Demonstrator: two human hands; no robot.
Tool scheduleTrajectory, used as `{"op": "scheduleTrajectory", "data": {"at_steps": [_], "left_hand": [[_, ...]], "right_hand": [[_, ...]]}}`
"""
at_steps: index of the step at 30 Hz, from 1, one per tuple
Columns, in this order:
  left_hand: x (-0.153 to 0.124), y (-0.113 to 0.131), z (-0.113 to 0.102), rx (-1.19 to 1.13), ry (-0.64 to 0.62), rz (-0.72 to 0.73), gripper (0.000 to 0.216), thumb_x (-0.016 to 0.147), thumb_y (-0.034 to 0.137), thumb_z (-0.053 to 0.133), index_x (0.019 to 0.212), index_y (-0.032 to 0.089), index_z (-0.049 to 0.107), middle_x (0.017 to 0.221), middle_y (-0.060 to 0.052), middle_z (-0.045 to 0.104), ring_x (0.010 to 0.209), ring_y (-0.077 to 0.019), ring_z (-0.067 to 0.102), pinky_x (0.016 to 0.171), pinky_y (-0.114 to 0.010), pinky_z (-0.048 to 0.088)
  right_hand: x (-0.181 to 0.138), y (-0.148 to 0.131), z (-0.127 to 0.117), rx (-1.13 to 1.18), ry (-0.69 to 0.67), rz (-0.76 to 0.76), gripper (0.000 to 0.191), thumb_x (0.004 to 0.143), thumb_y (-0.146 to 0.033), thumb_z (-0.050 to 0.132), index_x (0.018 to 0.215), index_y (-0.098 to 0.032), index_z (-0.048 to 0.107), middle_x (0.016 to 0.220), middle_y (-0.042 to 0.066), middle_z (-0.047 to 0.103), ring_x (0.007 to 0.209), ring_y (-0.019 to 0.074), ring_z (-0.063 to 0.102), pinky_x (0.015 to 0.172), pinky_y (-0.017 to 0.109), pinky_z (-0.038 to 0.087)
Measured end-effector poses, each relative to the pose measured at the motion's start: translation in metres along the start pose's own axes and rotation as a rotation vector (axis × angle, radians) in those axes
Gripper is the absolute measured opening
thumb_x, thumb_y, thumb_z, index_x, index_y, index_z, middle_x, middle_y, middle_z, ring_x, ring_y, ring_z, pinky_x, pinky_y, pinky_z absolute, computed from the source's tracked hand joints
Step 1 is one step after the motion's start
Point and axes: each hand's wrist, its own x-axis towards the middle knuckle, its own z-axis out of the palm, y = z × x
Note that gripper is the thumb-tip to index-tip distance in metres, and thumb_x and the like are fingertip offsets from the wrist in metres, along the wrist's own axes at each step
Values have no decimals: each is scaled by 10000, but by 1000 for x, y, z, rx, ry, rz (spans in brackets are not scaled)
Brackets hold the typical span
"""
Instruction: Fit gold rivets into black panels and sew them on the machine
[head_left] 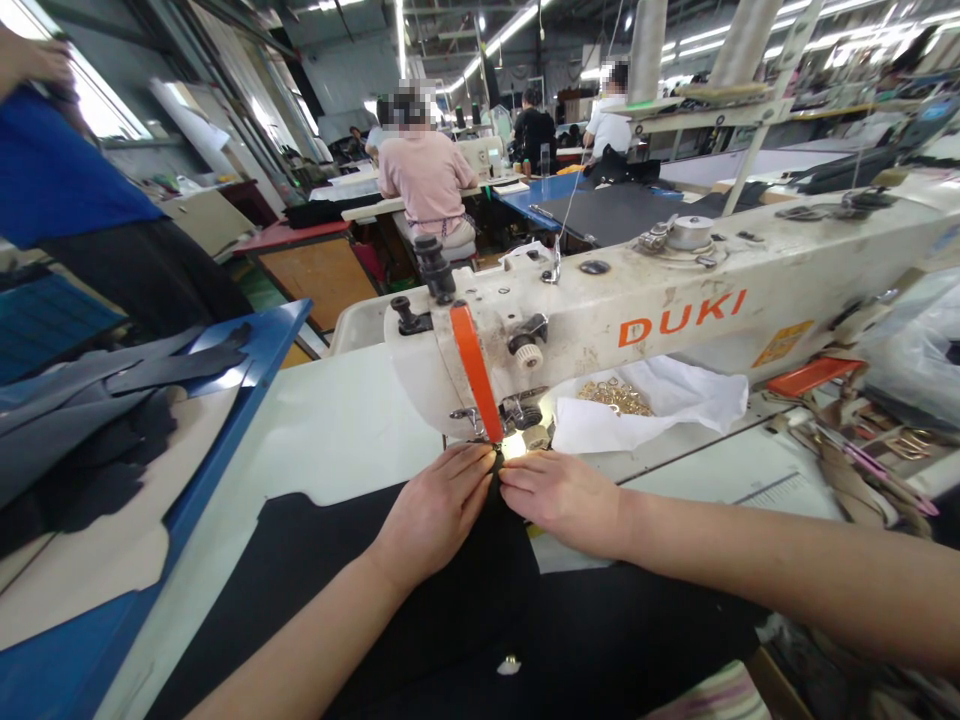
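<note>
A white sewing machine point(570, 320) with an orange guard bar point(477, 370) stands in front of me, its lamp lighting the needle area. My left hand point(442, 510) lies just left of that spot, fingers pressed together on a black fabric piece point(330, 550). From the right, my right hand point(562, 500) closes its fingertips on the same black fabric, close beside the left fingertips. The fabric spreads over the table edge toward my body. My fingers hide the needle tip and the fabric edge under the presser foot.
Gold metal rings point(615, 397) lie in white paper point(675, 400) behind the needle. Cut dark pieces point(97, 420) are stacked on a blue table point(277, 330) at left. Pink-handled scissors point(885, 475) lie at right. A person in blue point(67, 170) stands at left; others sit farther back.
</note>
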Motion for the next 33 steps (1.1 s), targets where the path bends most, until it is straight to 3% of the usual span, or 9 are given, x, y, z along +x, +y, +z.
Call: {"op": "scheduleTrajectory", "data": {"at_steps": [33], "left_hand": [[4, -2, 2, -35, 78, 7, 240, 914, 178, 450, 1063, 116, 628, 1050, -120, 684, 1017, -225, 625, 922, -427, 531]], "right_hand": [[1, 3, 4, 18, 3, 11, 134, 923, -138, 454, 895, -124, 584, 996, 82, 615, 946, 202, 565, 845, 323, 473]]}}
